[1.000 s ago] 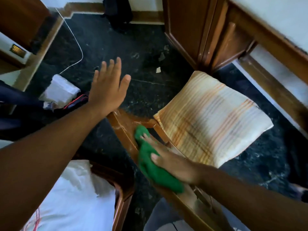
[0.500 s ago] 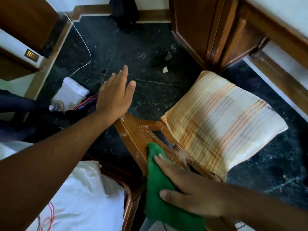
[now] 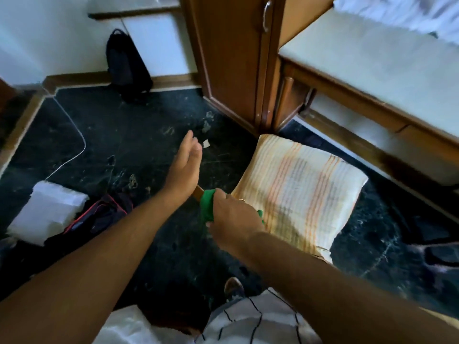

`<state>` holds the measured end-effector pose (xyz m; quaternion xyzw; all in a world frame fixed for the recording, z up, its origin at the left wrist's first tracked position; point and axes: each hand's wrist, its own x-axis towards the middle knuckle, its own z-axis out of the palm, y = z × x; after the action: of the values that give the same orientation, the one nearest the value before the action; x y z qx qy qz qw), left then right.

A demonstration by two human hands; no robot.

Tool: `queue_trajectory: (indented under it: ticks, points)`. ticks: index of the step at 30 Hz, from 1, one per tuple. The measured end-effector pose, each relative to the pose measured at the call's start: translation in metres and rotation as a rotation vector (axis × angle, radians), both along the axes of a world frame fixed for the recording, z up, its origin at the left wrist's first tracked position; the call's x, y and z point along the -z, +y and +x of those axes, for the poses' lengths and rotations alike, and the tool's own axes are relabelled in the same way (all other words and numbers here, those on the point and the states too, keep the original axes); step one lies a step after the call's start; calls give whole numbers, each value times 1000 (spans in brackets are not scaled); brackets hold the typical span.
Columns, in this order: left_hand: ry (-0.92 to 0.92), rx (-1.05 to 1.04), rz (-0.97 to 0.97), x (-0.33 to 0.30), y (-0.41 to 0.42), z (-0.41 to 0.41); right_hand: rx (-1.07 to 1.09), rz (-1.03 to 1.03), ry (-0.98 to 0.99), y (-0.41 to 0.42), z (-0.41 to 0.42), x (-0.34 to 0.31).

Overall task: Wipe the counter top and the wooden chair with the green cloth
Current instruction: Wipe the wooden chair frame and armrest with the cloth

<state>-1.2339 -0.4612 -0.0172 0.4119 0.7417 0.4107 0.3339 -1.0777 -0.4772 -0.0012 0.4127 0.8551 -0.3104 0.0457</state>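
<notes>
My right hand [image 3: 233, 219] grips the green cloth [image 3: 206, 206], bunched against the top corner of the wooden chair [image 3: 198, 191]. Only a small bit of brown chair wood shows between my two hands; the rest is hidden under my right arm and a striped cushion [image 3: 298, 194] on the seat. My left hand [image 3: 185, 167] is held out flat over the dark floor, fingers together, palm facing right, holding nothing. A pale counter top [image 3: 367, 70] with a wooden edge runs along the upper right.
A tall wooden cabinet [image 3: 231, 58] stands behind the chair. A black backpack [image 3: 126, 65] leans on the far wall. A white folded bundle [image 3: 47, 214] and dark bag [image 3: 99, 217] lie at left, with a white cable [image 3: 79, 145] on the floor. My foot [image 3: 233, 288] is below.
The view has tilted up and back, so the chair back is now mostly hidden. My right hand has closed around the cloth and moved up to the chair's top corner. My left hand turned edge-on.
</notes>
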Motion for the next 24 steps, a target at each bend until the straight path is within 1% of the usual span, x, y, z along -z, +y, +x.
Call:
queue_trajectory:
  ticks: [2,3,5,6,8,9,10,12,13,14,15,16,17,18,19,20,21,22,24]
  points:
    - [198,84,90,-7,-12,3,-35,-175,15,6,24,-8]
    - [318,149,155,-10,-18,6,2,-221,45,9,42,-9]
    - [521,370,264,-15,-31,14,170,-221,73,9,79,-4]
    - [608,516,248,-15,-36,22,247,-209,41,7,92,-1]
    - [818,788,150,-10,-42,39,277,-203,-58,3,99,6]
    - [919,883,126,-6,-42,44,268,-181,-86,1,97,9]
    - [976,947,115,-4,-39,43,260,-138,-101,0,94,11]
    - [965,1001,38,-2,-21,18,273,-72,-115,2,92,13]
    - [935,1008,-43,-4,-7,-3,281,-65,-119,3,93,14]
    - [889,1015,-174,-9,8,-25,287,-56,-124,4,93,15]
    - [802,1014,-342,-15,22,-43,286,-40,-133,3,94,15]
    - [702,1017,-524,-20,33,-52,286,-21,-148,2,94,16]
    - [641,1024,-670,-23,41,-52,288,-5,-164,1,94,17]
    - [661,1054,-768,-22,46,-45,298,7,-169,1,94,18]
    - [725,1094,-837,-18,49,-31,316,19,-159,1,94,18]
    - [790,1139,-864,-14,50,-11,337,36,-144,0,94,18]
    - [818,1193,-849,-9,46,13,358,56,-129,-1,94,18]
    - [804,1256,-814,-4,39,38,378,78,-121,-2,94,18]
    - [704,1385,-746,-1,28,77,399,119,-117,-3,95,17]
